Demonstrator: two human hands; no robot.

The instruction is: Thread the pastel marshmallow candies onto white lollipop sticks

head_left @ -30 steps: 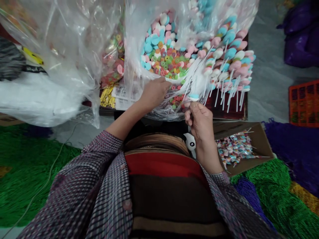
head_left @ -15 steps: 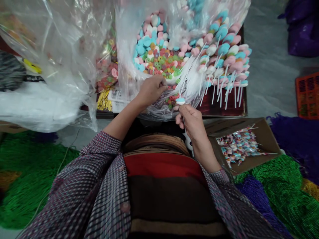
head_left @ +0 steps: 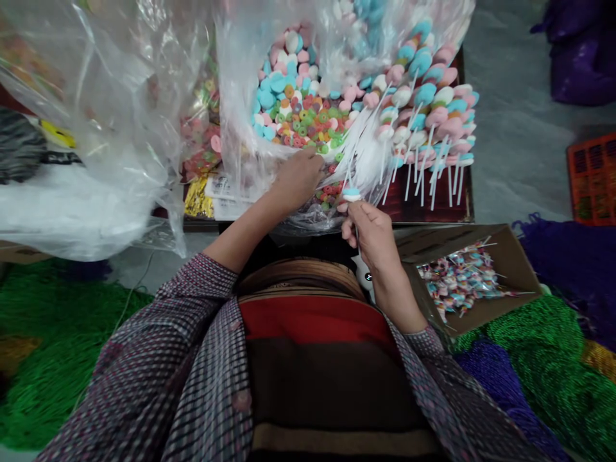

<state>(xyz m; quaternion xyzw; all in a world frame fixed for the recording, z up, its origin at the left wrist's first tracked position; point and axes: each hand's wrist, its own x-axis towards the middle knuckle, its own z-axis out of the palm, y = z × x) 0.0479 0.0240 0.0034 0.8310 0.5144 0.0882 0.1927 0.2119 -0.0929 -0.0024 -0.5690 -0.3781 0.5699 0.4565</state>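
Observation:
My right hand point(head_left: 373, 231) is closed round a thin stick, with a blue-and-white marshmallow point(head_left: 351, 194) threaded at its top. The lower part of the stick is mostly hidden by the fingers. To the left, my left hand point(head_left: 302, 176) reaches over the near edge of a clear plastic bag, its fingers curled together and the tips hidden. Just beyond it lie small sugared gummy rings point(head_left: 308, 120) in green, orange and red. Blue, pink and white marshmallows point(head_left: 275, 83) are heaped behind the rings. A bundle of white sticks point(head_left: 360, 144) rests right of the rings.
Finished marshmallow skewers point(head_left: 433, 115) are stacked at the table's right end. Below them, a cardboard box point(head_left: 517, 273) holds wrapped skewers. Clear plastic bags point(head_left: 115, 109) cover the left side. Green strands point(head_left: 553, 346) lie on the floor, and an orange crate point(head_left: 594, 179) stands far right.
My left hand has turned slightly, its fingers now bent lower toward the gummies. The right hand still holds the stick and marshmallow in nearly the same place. The view has shifted a little.

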